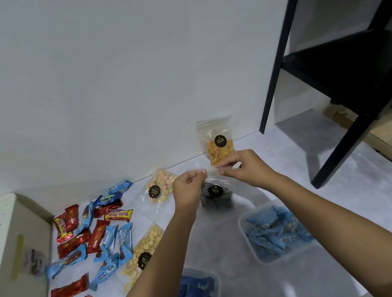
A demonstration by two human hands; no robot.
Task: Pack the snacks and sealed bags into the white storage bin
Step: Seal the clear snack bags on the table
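Up at twelve o'clock, the left hand [187, 185] and right hand [240, 167] pinch the top of a clear bag of dark snacks [214, 195], and weak pinching could let it slip and spill before reaching a bin [246, 220] at four o'clock.

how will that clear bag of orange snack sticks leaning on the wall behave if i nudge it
The clear bag of orange snack sticks stands upright, propped against the white wall, so a nudge would probably tip it. Its top half looks empty and thin, likely floppy. It seems light, and the sticks may snap if squeezed.
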